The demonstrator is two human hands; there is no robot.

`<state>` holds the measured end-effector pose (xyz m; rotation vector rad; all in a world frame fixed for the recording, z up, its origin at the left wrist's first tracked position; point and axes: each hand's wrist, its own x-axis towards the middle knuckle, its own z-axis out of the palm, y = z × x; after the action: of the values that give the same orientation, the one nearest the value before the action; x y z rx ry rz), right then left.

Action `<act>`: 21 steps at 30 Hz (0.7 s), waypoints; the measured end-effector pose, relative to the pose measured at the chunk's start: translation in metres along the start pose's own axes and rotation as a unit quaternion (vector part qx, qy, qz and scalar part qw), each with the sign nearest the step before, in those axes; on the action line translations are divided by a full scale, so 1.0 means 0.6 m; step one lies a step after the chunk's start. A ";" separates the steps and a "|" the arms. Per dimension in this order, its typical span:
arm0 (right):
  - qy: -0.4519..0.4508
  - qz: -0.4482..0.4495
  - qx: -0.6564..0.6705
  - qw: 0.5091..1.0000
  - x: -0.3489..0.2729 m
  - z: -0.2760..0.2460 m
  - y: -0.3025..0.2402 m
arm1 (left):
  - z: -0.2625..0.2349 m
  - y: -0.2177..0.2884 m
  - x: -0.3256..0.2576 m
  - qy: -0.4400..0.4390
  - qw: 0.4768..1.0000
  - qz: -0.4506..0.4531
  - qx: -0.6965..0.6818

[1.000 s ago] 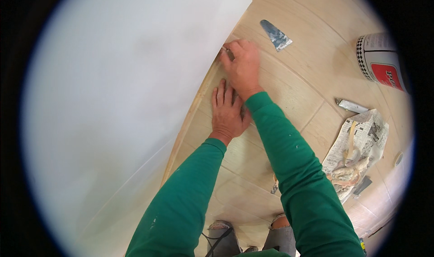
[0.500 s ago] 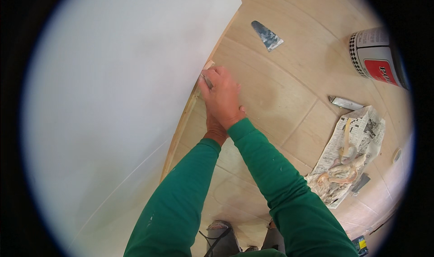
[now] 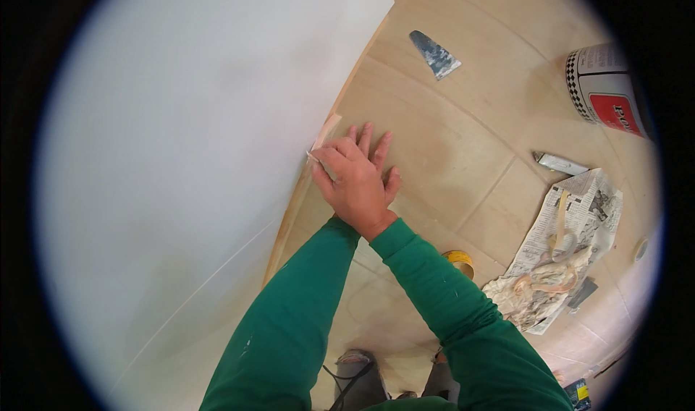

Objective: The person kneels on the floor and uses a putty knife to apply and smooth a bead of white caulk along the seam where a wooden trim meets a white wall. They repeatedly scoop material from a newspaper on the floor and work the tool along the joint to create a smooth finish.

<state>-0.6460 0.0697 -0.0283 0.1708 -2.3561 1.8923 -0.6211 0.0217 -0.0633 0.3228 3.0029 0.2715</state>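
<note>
My right hand (image 3: 360, 190) is beside the foot of a white wall (image 3: 181, 121), its thumb and forefinger pinched on a small, thin, pale piece (image 3: 313, 156) whose kind I cannot make out. It crosses over my left hand (image 3: 381, 152), hiding most of it. The left fingers show past it, spread out and low over the tiled floor (image 3: 449, 158); whether they touch it I cannot tell. A tan strip (image 3: 291, 212) runs along the wall's foot, with a paler end (image 3: 331, 126) standing out just beyond my right fingers.
A stained putty knife blade (image 3: 436, 55) lies farther off on the tiles. To the right are a paint can (image 3: 607, 89), a utility knife (image 3: 559, 163), newspaper (image 3: 534, 255) with crumpled tape (image 3: 543, 284), and a tape roll (image 3: 641, 249). A yellow-rimmed round container (image 3: 460, 260) shows beside my right sleeve.
My right hand has come back toward me along the wall's foot. The left fingers, mostly hidden before, now show spread. The yellow-rimmed container has come into view beside my sleeve.
</note>
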 end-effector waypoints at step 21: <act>-0.158 -0.054 0.127 0.978 -0.086 -0.050 -0.107 | 0.044 -0.024 -0.008 0.108 0.988 0.056 -0.098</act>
<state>-0.5843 0.0861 0.0318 0.6538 -2.2144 2.2482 -0.6161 0.0112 -0.0913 0.4718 3.1369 0.6470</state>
